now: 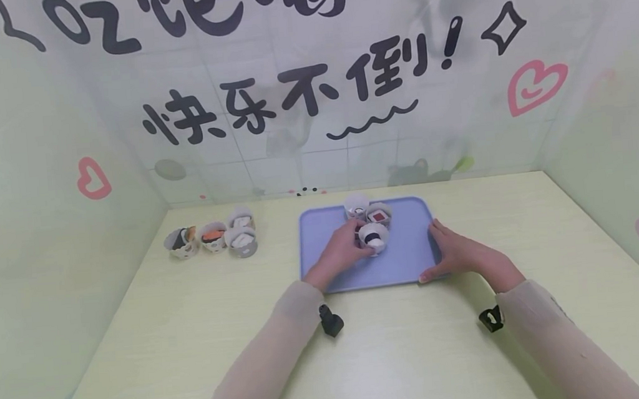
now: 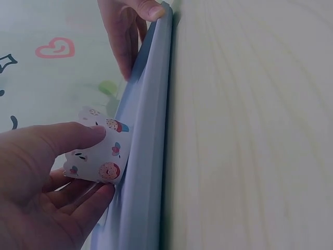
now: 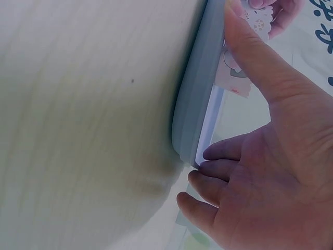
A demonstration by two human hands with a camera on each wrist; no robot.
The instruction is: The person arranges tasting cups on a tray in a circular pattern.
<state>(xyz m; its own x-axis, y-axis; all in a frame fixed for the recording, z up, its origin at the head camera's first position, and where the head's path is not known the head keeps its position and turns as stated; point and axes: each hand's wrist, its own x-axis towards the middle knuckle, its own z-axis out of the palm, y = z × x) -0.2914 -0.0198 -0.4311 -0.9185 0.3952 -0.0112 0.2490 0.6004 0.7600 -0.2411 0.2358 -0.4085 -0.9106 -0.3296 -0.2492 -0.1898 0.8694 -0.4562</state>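
Well, one cup [image 1: 374,238] sits pinched — inside the left grip [image 1: 343,248].

Bright, diffuse light fills the head view, leaving a pale sheen on the near middle of the table [image 1: 376,351] and a soft shadow beside the right sleeve [image 1: 561,337], while wide-angle stretch tilts the side walls [image 1: 37,265]. Both wrist views are dimmer and greyer: in the left, the cup [image 2: 101,153] shows fairly crisp print and a narrow dark shadow lines the tray [image 2: 148,135]; in the right, a broad, soft-edged shadow spreads near its corner.
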